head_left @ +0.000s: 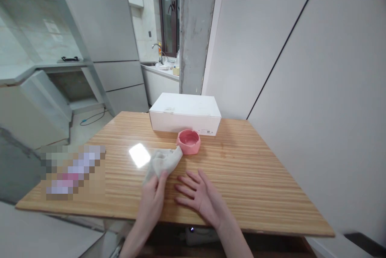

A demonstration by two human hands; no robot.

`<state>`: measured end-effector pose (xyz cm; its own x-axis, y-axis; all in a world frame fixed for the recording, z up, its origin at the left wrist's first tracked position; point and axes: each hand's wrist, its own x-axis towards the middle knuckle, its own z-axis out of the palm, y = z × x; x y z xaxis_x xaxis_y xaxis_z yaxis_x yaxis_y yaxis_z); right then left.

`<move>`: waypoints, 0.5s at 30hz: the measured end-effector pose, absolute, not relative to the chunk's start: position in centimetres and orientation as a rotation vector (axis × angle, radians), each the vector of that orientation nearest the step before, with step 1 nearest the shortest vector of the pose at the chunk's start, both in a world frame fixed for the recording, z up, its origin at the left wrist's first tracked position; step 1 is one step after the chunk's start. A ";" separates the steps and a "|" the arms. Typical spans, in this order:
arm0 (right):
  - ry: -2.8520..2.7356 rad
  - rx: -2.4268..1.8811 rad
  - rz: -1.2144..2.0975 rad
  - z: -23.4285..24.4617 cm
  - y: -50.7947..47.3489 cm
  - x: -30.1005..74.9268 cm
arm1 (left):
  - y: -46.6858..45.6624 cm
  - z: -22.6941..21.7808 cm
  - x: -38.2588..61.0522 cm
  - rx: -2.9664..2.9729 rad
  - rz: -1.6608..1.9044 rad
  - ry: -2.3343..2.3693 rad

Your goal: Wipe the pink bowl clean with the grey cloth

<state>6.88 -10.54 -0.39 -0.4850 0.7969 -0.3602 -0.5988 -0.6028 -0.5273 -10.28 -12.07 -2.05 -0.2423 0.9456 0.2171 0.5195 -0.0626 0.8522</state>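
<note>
My left hand [153, 195] pinches a pale grey-white cloth [163, 162] between thumb and fingers, over the front middle of the wooden table [247, 169]. The cloth's far corner reaches the near left side of a pink faceted bowl [189, 142], which looks like an ashtray. Whether cloth and bowl touch I cannot tell for sure. To the right of the cloth, my right hand [200, 195] is open with its fingers spread, palm partly up, and holds nothing. The bowl stands upright, and no contents show in it.
A long white box [185, 113] lies just behind the bowl at the table's back edge. At the left, a blurred-out patch [74, 173] covers something on the table. A white wall [301, 89] runs along the right; a fridge [99, 29] stands beyond the table.
</note>
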 end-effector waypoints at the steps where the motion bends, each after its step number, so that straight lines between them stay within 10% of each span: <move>1: -0.403 -0.689 2.190 -0.2 -10.1 7.5 | -11.8 -2.1 -8.4 1.617 1.252 1.655; 10: -0.257 -0.899 2.046 -0.4 -9.2 10.8 | -13.9 0.3 -3.0 2.419 0.835 0.866; 15: -0.224 -0.900 1.975 -1.0 -8.7 12.2 | -7.6 2.3 -5.8 2.170 1.266 1.183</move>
<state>12.17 -8.67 -1.00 -0.3059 0.8081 -0.5034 -0.6746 -0.5570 -0.4844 -5.82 -7.59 2.35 0.2472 0.8066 0.5369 0.4810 -0.5831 0.6547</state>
